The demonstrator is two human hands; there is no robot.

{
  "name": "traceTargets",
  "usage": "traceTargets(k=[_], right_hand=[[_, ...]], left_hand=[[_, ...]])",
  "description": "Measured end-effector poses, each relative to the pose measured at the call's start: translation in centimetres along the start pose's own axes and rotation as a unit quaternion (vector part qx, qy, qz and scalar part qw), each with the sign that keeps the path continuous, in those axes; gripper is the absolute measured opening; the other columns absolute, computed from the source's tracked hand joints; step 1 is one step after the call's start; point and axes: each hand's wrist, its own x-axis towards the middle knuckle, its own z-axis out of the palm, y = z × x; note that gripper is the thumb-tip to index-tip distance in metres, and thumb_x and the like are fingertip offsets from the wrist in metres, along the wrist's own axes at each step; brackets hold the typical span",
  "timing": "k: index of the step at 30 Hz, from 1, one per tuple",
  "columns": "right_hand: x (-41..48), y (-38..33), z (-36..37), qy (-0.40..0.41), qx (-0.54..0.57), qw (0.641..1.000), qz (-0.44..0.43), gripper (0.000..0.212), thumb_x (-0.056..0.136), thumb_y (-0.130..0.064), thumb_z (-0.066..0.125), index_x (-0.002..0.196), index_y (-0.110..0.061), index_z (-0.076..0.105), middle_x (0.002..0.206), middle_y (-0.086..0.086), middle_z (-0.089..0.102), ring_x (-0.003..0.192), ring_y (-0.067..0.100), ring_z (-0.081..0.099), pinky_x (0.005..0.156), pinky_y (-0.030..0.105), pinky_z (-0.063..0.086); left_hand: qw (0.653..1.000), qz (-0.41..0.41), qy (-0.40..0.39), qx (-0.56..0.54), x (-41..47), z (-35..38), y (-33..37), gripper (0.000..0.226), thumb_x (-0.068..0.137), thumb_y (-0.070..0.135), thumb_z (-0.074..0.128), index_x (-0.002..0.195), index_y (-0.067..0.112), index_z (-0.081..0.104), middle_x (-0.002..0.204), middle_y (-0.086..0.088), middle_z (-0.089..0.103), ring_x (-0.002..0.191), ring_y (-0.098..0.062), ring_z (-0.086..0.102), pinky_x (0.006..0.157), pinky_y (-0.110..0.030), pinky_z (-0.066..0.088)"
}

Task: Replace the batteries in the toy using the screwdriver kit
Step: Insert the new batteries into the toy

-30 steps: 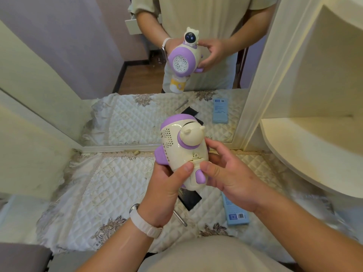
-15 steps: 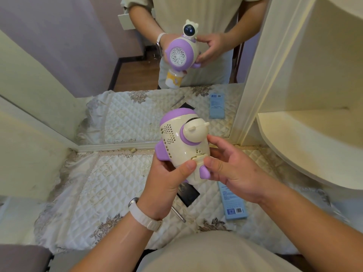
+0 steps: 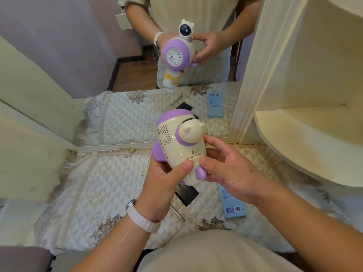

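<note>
A cream and purple toy (image 3: 177,143) with a bear-shaped head is held up above the table, its back toward me. My left hand (image 3: 164,185) grips it from below, thumb pressed on its lower back. My right hand (image 3: 227,169) holds its right side, thumb at a small hatch near the purple foot. A metal screwdriver (image 3: 177,213) lies on the quilted cloth under my left hand, partly hidden. A black pouch (image 3: 187,194) lies beside it. A blue box (image 3: 231,203) lies to the right.
A mirror (image 3: 137,75) stands at the back of the table and repeats the toy, my hands and the items. A cream curved shelf (image 3: 306,144) juts out at the right. The quilted cloth (image 3: 88,193) covers the table.
The toy has tilted a little, its head turning more to the right. My right thumb has shifted onto the hatch area. Both hands stay on the toy.
</note>
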Motion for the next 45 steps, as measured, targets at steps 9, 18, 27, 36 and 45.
traceTargets(k=[9, 18, 27, 36, 45], right_hand=[[0.2, 0.0, 0.2, 0.016, -0.028, 0.999, -0.006, 0.054, 0.077, -0.023, 0.073, 0.125, -0.037, 0.054, 0.117, 0.010, 0.067, 0.105, 0.026, 0.067, 0.084, 0.043, 0.056], [0.0, -0.1, 0.7, 0.023, -0.045, 0.999, -0.004, 0.055, 0.075, -0.027, 0.071, 0.126, -0.033, 0.052, 0.118, 0.014, 0.064, 0.102, 0.025, 0.068, 0.079, 0.037, 0.057], [0.0, 1.3, 1.8, 0.030, -0.034, 0.999, 0.017, 0.057, 0.070, -0.031, 0.073, 0.123, -0.032, 0.052, 0.112, 0.013, 0.065, 0.094, 0.021, 0.069, 0.080, 0.042, 0.058], [1.4, 3.6, 3.9, 0.014, -0.035, 0.997, 0.071, 0.046, 0.085, -0.020, 0.068, 0.127, -0.027, 0.050, 0.123, 0.018, 0.059, 0.106, 0.029, 0.066, 0.088, 0.051, 0.056], [3.5, 6.6, 8.6, 0.003, -0.017, 0.996, 0.089, 0.043, 0.091, -0.012, 0.063, 0.130, -0.024, 0.048, 0.125, 0.020, 0.058, 0.095, 0.021, 0.067, 0.078, 0.038, 0.055]], left_hand=[[0.999, 0.007, 0.021, 0.031, 0.0, 0.1, 0.2, 0.058, 0.071, 0.030, 0.075, 0.120, 0.002, 0.061, 0.104, -0.019, 0.073, 0.098, -0.033, 0.071, 0.076, -0.043, 0.058], [0.999, 0.013, 0.024, 0.038, -0.2, 0.4, -0.3, 0.048, 0.073, 0.026, 0.075, 0.110, -0.002, 0.064, 0.097, -0.025, 0.072, 0.097, -0.034, 0.071, 0.081, -0.041, 0.057], [0.999, -0.018, 0.044, 0.025, -0.7, -1.1, -1.3, 0.056, 0.076, 0.025, 0.074, 0.123, -0.002, 0.060, 0.114, -0.027, 0.069, 0.109, -0.043, 0.067, 0.092, -0.056, 0.055], [0.997, -0.052, 0.054, 0.011, -1.8, -4.5, -1.8, 0.045, 0.074, 0.023, 0.075, 0.115, 0.006, 0.067, 0.108, -0.023, 0.072, 0.102, -0.036, 0.070, 0.080, -0.042, 0.058], [0.994, -0.075, 0.073, 0.013, -3.1, -11.0, -1.6, 0.066, 0.073, 0.029, 0.077, 0.128, 0.000, 0.055, 0.116, -0.028, 0.067, 0.110, -0.044, 0.065, 0.090, -0.059, 0.052]])
